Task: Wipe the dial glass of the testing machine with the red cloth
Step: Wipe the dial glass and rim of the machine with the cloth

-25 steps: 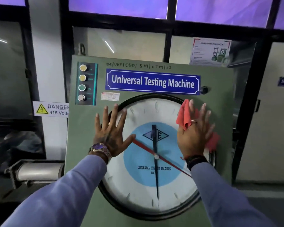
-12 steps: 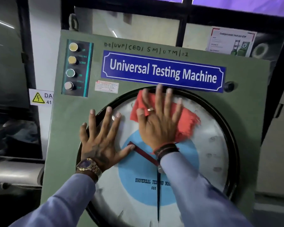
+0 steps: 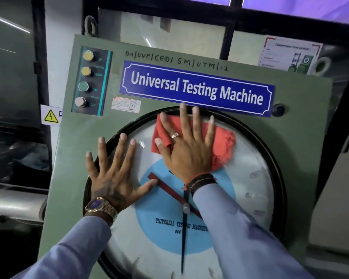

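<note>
The big round dial glass (image 3: 248, 200) with a black rim fills the front of the green testing machine (image 3: 302, 117). My right hand (image 3: 186, 148) lies flat with spread fingers on the red cloth (image 3: 224, 146), pressing it against the top of the glass, fingertips reaching the rim under the blue nameplate. The cloth sticks out to the left and right of the hand. My left hand (image 3: 113, 174) rests flat and empty on the dial's upper left, fingers apart across the rim, thumb by the red pointer (image 3: 165, 186).
A panel of round push buttons (image 3: 87, 81) sits at the machine's upper left, near a small sticker (image 3: 126, 104). A yellow danger sign (image 3: 50, 117) hangs left of the cabinet. A black knob (image 3: 277, 110) is right of the nameplate. A metal cylinder (image 3: 14, 204) lies low left.
My right hand has carried the red cloth from the dial's upper right edge leftward to the top of the glass. The left hand stays planted. The view has come closer.
</note>
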